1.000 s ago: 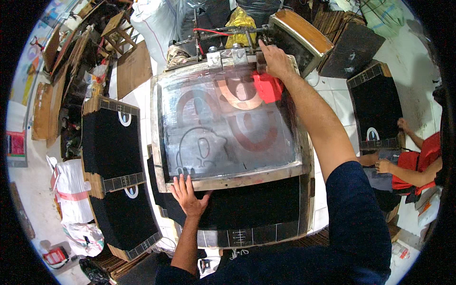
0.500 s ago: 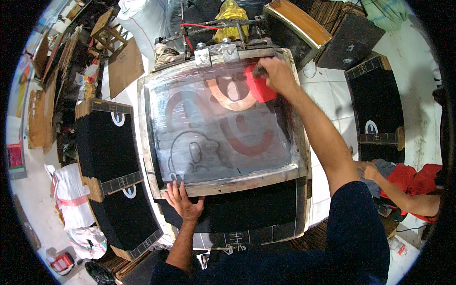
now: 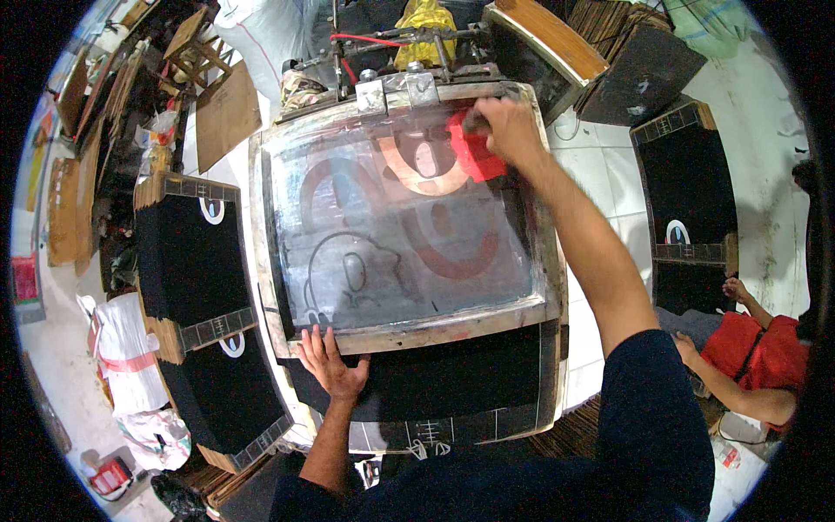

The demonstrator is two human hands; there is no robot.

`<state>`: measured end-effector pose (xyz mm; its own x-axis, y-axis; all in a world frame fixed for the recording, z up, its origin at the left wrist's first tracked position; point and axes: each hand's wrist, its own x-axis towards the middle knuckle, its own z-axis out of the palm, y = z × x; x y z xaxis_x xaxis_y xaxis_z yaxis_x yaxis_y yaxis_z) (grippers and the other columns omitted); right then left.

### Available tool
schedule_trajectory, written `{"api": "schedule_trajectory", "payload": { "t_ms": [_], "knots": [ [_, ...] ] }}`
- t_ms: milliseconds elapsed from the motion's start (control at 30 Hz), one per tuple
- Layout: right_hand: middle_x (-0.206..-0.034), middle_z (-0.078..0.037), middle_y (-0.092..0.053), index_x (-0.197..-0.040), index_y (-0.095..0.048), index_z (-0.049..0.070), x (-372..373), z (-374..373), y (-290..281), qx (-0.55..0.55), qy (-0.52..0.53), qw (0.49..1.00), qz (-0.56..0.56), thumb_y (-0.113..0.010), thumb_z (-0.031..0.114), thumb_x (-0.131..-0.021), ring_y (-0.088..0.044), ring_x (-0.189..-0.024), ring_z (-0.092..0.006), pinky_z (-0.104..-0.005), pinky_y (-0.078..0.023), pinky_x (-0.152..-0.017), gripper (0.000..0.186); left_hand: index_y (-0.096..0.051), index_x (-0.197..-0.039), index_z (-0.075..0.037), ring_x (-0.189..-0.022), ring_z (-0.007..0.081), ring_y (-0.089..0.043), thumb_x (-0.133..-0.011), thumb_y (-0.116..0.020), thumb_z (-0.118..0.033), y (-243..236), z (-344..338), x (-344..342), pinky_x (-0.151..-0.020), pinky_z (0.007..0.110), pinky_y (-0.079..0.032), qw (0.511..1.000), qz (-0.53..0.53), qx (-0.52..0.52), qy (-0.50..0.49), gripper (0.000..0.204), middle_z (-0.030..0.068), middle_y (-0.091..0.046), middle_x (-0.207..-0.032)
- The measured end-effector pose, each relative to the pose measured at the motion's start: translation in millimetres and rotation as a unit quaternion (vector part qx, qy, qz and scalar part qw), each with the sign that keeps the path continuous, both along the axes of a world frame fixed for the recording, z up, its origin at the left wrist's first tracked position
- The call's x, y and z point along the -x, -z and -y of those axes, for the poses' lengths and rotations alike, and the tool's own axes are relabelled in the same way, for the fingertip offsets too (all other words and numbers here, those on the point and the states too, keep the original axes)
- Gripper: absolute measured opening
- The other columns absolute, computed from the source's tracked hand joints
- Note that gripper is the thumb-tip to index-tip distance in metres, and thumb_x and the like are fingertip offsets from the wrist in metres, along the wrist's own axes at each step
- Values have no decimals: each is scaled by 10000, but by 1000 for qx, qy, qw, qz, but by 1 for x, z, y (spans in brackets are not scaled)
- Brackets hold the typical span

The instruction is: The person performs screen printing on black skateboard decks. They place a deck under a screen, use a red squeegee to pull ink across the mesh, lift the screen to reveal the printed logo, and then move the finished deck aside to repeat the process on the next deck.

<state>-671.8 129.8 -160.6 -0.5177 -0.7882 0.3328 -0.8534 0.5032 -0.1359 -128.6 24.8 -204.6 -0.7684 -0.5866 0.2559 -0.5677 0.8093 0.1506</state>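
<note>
A screen-printing frame lies tilted across the middle, its mesh showing several curved shapes and a line-drawn figure. Up at its far right corner, my right hand is closed around the dark grip of a red-faced squeegee, which rests on or just over the mesh beside an orange ring shape. My left hand lies with fingers spread on the near left edge of the frame, thumb apart. Beneath the frame's near side, black fabric shows on a board. Where the squeegee's edge meets the mesh is hidden.
Metal hinge clamps hold the frame's far edge. Black printed pieces on boards stand at the left, and another board is at the right. A co-worker in red sits at the lower right. A yellow bag hangs behind.
My right hand and the squeegee have shifted only slightly, at the same far corner. My left hand keeps its place on the frame. The co-worker's arms at the right have moved apart.
</note>
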Motion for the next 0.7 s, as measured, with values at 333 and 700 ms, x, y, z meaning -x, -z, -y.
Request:
{"api": "schedule_trajectory", "payload": {
  "t_ms": [333,700],
  "knots": [
    [-945,-140,-705,-997,-686,93,-56,-46,-9,22,-10,997,75,-695,31,-765,-660,-938,-375,-510,-520,-810,241,-641,-1104,-76,-1145,367,-560,-644,-790,-229,-37,26,15,-1070,551,-356,994,-24,-72,74,507,128,-638,-1118],
    [-1117,-171,-729,-1170,-685,106,-2,-31,-21,-81,-50,980,174,-792,108,-745,-686,-1077,-387,-490,-548,-937,438,-678,-1015,-75,-950,329,-588,-622,-858,-185,-82,33,27,-928,470,-395,985,-20,-130,108,445,101,-632,-954]
  ]
}}
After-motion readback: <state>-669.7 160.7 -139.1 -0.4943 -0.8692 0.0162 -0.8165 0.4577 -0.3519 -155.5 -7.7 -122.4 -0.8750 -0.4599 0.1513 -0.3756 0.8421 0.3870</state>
